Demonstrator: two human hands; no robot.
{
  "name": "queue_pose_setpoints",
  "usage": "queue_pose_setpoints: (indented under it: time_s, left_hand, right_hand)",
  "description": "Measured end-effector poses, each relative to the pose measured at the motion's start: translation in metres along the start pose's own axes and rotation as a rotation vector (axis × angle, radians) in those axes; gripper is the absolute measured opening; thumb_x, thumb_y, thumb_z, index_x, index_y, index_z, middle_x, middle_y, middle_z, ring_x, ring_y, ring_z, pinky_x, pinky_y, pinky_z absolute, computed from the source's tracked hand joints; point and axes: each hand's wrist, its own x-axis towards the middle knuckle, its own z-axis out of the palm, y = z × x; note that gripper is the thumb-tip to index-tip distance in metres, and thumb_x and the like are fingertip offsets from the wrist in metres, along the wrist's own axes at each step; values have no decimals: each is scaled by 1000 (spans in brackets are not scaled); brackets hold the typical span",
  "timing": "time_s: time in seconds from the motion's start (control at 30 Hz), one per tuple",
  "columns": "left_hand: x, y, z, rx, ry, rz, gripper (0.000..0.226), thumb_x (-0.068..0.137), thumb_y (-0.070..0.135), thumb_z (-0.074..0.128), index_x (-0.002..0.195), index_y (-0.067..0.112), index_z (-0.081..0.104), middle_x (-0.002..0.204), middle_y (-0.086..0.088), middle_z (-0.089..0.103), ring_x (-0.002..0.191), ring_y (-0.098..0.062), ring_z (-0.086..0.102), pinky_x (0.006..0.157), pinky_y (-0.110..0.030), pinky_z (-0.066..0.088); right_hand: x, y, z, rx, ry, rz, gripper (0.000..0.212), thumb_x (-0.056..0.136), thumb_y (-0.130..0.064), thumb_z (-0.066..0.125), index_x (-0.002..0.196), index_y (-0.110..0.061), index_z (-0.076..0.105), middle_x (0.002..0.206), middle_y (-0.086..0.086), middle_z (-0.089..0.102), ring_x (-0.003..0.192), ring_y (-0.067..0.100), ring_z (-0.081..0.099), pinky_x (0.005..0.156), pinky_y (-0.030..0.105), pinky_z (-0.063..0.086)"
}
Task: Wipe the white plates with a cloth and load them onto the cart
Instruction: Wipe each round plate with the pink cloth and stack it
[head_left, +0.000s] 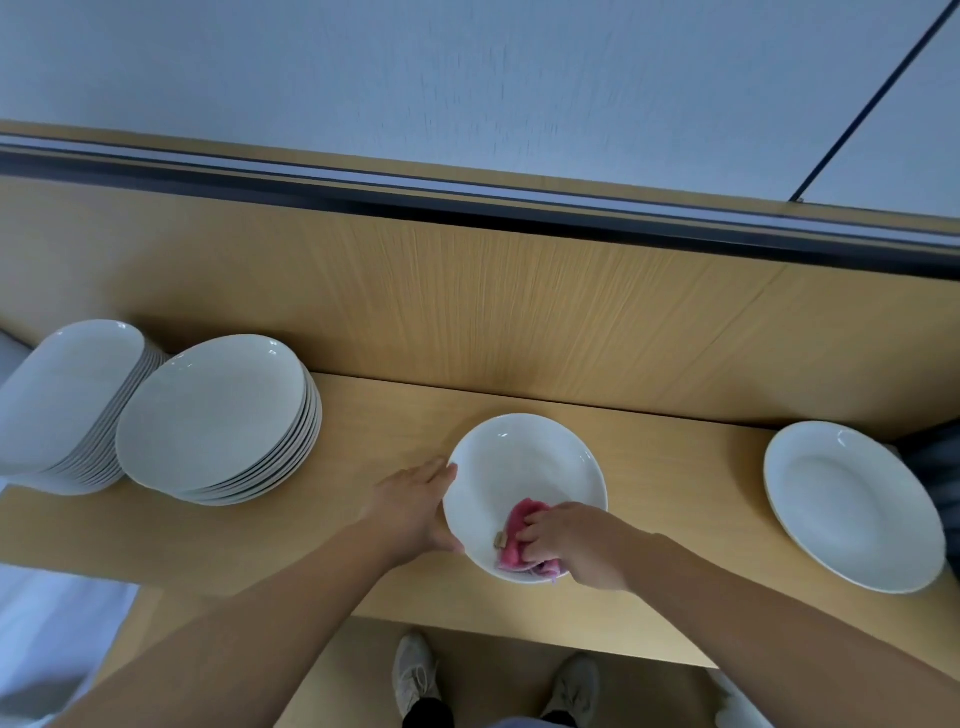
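A: You stand in what looks like a restaurant or canteen service area.

B: Yes: before you, two tall stacks of identical white plates (218, 415) sit on a long pale wooden counter (374, 410), backed by a matching wood panel (467, 301) and a plain pale wall (467, 78).

A: That many matching plates suits catering.

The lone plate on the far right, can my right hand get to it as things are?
Probably yes. The right hand grips the pink cloth in the middle plate, and only bare counter lies between it and the lone plate, though the cloth fills its grip.
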Motion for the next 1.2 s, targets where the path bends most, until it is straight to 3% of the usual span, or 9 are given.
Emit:
queue_pose_setpoints:
  time_s: [0.07, 0.13, 0.2, 0.27, 0.43, 0.6, 0.87, 1.03, 1.2]
  left_hand:
    - [1, 0, 1, -20, 41, 25, 100, 73, 67, 66, 151, 24, 21, 162, 2, 6, 146, -19, 17, 112, -37, 29]
    - [0, -2, 1, -25, 94, 92, 86, 75, 64, 67, 144, 23, 37, 160, 2, 15, 145, -18, 18, 112, -35, 29]
    - [-1, -4, 3, 36, 118, 213, 72, 77, 60, 68, 133, 18, 54, 150, 1, 40, 140, -18, 34, 109, -32, 35]
    - [0, -3, 5, 105, 113, 324, 58, 77, 57, 70, 116, 15, 67, 129, 0, 61, 126, -20, 52, 105, -29, 39]
    - [0, -1, 8, 149, -4, 355, 55, 97, 47, 48, 138, 11, 51, 150, 0, 42, 144, -15, 26, 116, -21, 2]
    - [0, 3, 4, 151, -36, 324, 50, 97, 45, 48, 128, 8, 61, 138, -3, 56, 135, -19, 41, 116, -23, 14]
    - [5, 5, 6, 214, -63, 314, 50, 99, 48, 40, 133, 15, 57, 142, 4, 51, 138, -12, 33, 117, -24, 9]
    - [13, -1, 17, 169, -86, 280, 49, 94, 54, 47, 119, 16, 65, 132, 4, 58, 131, -13, 42, 113, -29, 25]
    - [16, -2, 21, 156, -56, 259, 46, 92, 54, 50, 112, 17, 68, 126, 3, 61, 126, -13, 45, 109, -30, 31]
  right_hand:
    - [1, 4, -7, -48, 48, -10, 29, 82, -4, 64, 106, -20, 65, 126, -6, 59, 128, 20, 45, 102, 41, 40]
    - [9, 12, -13, -130, 146, -35, 36, 74, -9, 74, 107, -21, 68, 130, -3, 60, 129, 25, 49, 97, 43, 46]
    - [24, 21, -23, -197, 229, -40, 38, 66, -9, 78, 100, -23, 71, 123, -3, 65, 120, 27, 57, 88, 42, 52]
    - [38, 28, -33, -246, 262, -18, 26, 71, -8, 70, 93, -24, 70, 122, -6, 64, 122, 25, 55, 90, 39, 50]
    - [62, 42, -35, -287, 244, 40, 15, 87, -13, 56, 93, -23, 66, 126, -6, 59, 133, 25, 42, 109, 38, 31]
    - [50, 42, -29, -202, 216, 169, 42, 94, -11, 51, 134, -21, 55, 149, -4, 43, 145, 24, 25, 119, 39, 19]
    - [12, 26, -9, -152, 219, 486, 38, 91, -18, 43, 127, -21, 54, 140, -4, 50, 135, 20, 39, 110, 34, 29]
    - [1, -9, -3, -187, 32, 664, 39, 91, -18, 46, 130, -21, 46, 130, -1, 49, 125, 21, 45, 104, 37, 33]
    - [-9, -37, -7, -132, -86, 683, 30, 89, -17, 50, 116, -29, 56, 121, -1, 53, 118, 23, 48, 100, 40, 38]
